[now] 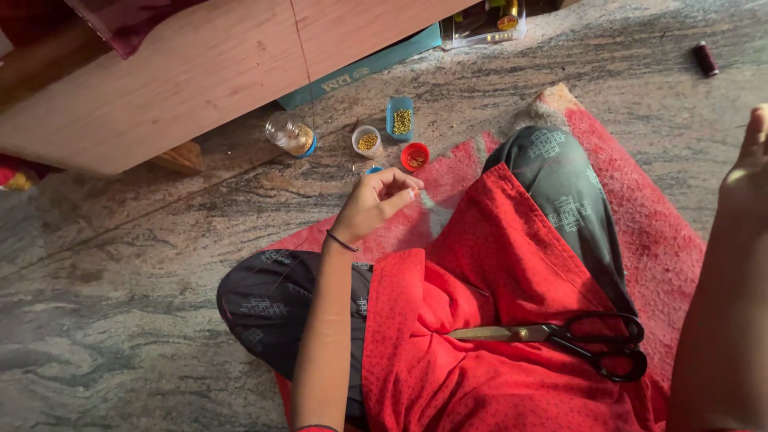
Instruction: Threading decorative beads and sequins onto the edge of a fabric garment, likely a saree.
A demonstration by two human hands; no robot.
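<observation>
Currently — left hand (372, 206): fingers pinching narrow, likely on something tiny, too small to tell.
Right hand (748, 172): raised at frame edge; grip cannot be told.
Bead containers (388, 136): sitting open on floor, just beyond left hand.
Risk: knocking a cup, scattering beads.
Scissors (560, 336): lying on lap — sliding off is possible.
</observation>
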